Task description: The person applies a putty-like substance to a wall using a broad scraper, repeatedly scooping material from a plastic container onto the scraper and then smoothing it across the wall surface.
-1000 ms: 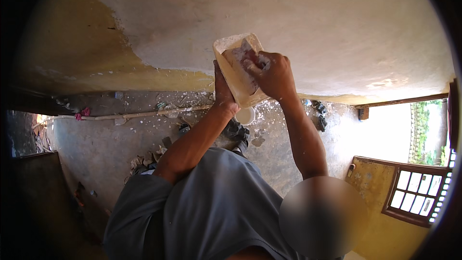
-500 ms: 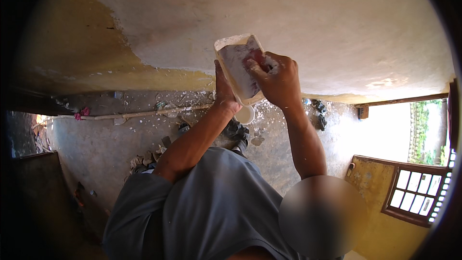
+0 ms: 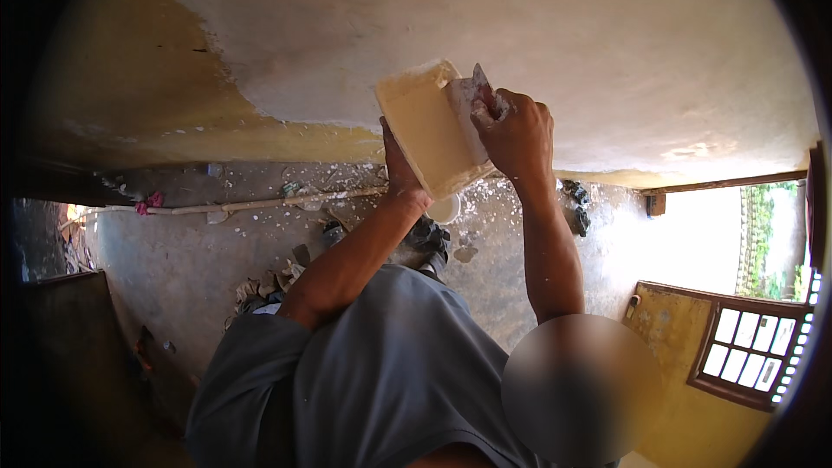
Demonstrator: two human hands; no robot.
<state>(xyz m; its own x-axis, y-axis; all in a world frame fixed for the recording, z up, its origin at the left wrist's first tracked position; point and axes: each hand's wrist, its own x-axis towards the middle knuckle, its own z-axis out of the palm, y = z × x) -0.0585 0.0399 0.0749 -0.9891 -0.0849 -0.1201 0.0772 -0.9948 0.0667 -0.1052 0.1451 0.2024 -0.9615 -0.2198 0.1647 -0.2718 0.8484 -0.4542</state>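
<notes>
My left hand (image 3: 402,172) grips a shallow rectangular tray (image 3: 457,183) from its left side and underneath, so part of the fingers is hidden. The cream-coloured inside of the tray is exposed, with whitish paste smeared near its upper right corner. In my right hand (image 3: 523,137) is a wide putty knife (image 3: 465,114), its reddish handle closed in my fist. The blade, coated with pale paste, stands tilted at the tray's right edge. White paste also sticks to my right thumb and fingers.
A wall (image 3: 555,35) rises ahead, pale over most of it and yellow-brown (image 3: 147,61) at the left. Below, white flecks spatter the floor (image 3: 199,251). A long pole (image 3: 260,205), a white bucket (image 3: 445,209) and dark crumpled plastic (image 3: 575,205) lie near the wall's foot.
The putty knife has moved from flat across the inside of the tray to its right edge and turned more upright. My right hand has shifted slightly right, and the tray has tipped a little.
</notes>
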